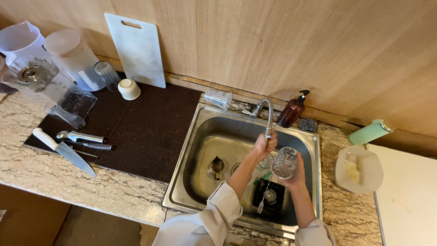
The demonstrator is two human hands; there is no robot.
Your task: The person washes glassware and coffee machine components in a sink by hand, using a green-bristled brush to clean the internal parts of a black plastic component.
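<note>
Now, working from your left: a white-handled knife [63, 150] lies on the dark mat [136, 132] at about ten o'clock from the sink [182, 182], its blade running toward four o'clock. Over the basin, your left hand [265, 145] is closed around the tip of the faucet [268, 119], fingers wrapped on the spout end, which points straight down. Just beside it, at about four o'clock from that hand, your right hand [298, 175] cups the cut-glass tumbler [284, 162] from its far side, fingers curled round the wall. The tumbler's long axis tilts, its mouth facing roughly ten o'clock, toward the spout. Your right hand is the one carrying it; the left is nearer the spout. A brown pump bottle [292, 111] stands at one o'clock on the worktop [91, 187].
</note>
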